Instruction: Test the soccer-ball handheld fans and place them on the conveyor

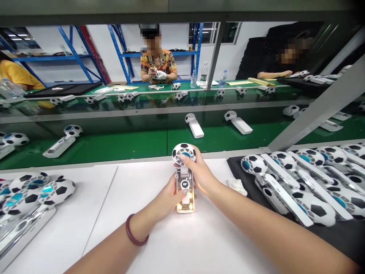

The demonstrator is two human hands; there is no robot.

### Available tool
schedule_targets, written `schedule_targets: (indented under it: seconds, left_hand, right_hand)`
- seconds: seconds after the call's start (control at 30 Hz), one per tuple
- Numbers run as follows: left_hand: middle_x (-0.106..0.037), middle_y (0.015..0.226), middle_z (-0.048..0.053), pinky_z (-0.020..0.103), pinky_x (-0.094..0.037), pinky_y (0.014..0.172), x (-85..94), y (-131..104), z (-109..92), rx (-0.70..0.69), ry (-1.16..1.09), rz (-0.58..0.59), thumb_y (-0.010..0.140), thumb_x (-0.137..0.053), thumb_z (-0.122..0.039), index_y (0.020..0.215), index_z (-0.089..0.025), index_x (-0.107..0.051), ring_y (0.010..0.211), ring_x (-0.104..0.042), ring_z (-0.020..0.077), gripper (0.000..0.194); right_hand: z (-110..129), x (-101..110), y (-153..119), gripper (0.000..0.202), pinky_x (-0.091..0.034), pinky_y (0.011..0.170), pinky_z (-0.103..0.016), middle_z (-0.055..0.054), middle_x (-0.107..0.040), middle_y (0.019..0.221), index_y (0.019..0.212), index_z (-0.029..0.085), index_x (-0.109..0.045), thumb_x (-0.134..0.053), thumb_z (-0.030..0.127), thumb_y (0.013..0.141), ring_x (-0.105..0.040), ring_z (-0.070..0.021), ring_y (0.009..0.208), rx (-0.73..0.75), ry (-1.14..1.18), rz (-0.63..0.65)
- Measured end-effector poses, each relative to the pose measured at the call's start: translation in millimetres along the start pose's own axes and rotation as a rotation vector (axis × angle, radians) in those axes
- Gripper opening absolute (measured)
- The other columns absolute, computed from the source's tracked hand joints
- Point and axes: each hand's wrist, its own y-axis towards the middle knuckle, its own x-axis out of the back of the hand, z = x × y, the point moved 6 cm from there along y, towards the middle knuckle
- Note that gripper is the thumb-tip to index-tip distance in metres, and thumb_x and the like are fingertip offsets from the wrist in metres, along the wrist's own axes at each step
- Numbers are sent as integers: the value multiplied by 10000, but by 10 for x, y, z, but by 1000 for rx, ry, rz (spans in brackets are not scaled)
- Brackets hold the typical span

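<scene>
Both of my hands hold a handheld fan [184,184] with a soccer-ball-patterned head, above the white work surface. Its clear body glows with warm lights, and a small round display appears to read 100. My left hand [171,195] is closed around the lower body, its thumb on the front below the display. Wrapped round the head and upper body is my right hand [202,172], its thumb lying over the blue centre of the head. The fingers behind the fan are mostly hidden.
Several similar fans [31,194] lie at the left. A black tray [348,239] of fans is at the right, beside a crumpled white cloth [237,186]. Fans lie on the green conveyor [137,142] ahead. A slanted metal post [319,102] stands at right. Co-workers [159,62] sit across.
</scene>
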Motion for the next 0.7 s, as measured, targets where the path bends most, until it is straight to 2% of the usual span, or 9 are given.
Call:
schedule_targets:
  seconds: [0.17, 0.43, 0.57, 0.63, 0.7]
  left_hand:
    - [-540, 1076, 104, 414, -484, 799, -10, -9, -29, -13, 30, 4, 794, -606, -418, 1159, -215, -398, 898, -608, 250, 467]
    - [-538, 1103, 120, 422, -482, 816, -13, -15, -60, -25, 68, 33, 784, -609, -442, 1210, -212, -370, 943, -593, 269, 539]
    - [-512, 1166, 130, 424, -473, 835, -23, -27, -80, -15, 52, 64, 784, -628, -385, 1260, -220, -332, 970, -591, 271, 585]
    - [-517, 1162, 133, 434, -469, 846, -21, -31, -89, -8, 45, 78, 777, -643, -359, 1252, -216, -341, 988, -585, 276, 580]
    - [-532, 1144, 136, 448, -468, 847, -5, -34, -79, 6, 34, 82, 779, -643, -349, 1230, -212, -355, 981, -594, 279, 552]
  right_hand:
    - [-2, 11, -4, 518, -500, 685, -286, 6, -603, 958, 1112, 293, -419, -713, 386, 696, -625, -180, 831, 4, -12, -1]
    - [1, -6, -21, 540, -499, 658, -278, 10, -609, 918, 1108, 294, -415, -726, 395, 677, -630, -177, 790, -12, 9, -4]
    - [4, -10, -42, 535, -485, 608, -255, 7, -603, 942, 1121, 303, -408, -700, 430, 691, -626, -179, 796, -61, 9, -25]
    - [19, 7, -47, 520, -480, 613, -254, 9, -596, 942, 1121, 298, -415, -680, 453, 702, -611, -166, 783, -61, -42, -44]
    - [50, 21, -35, 586, -480, 640, -263, 9, -590, 951, 1168, 306, -398, -700, 441, 685, -595, -162, 794, -38, -169, -22]
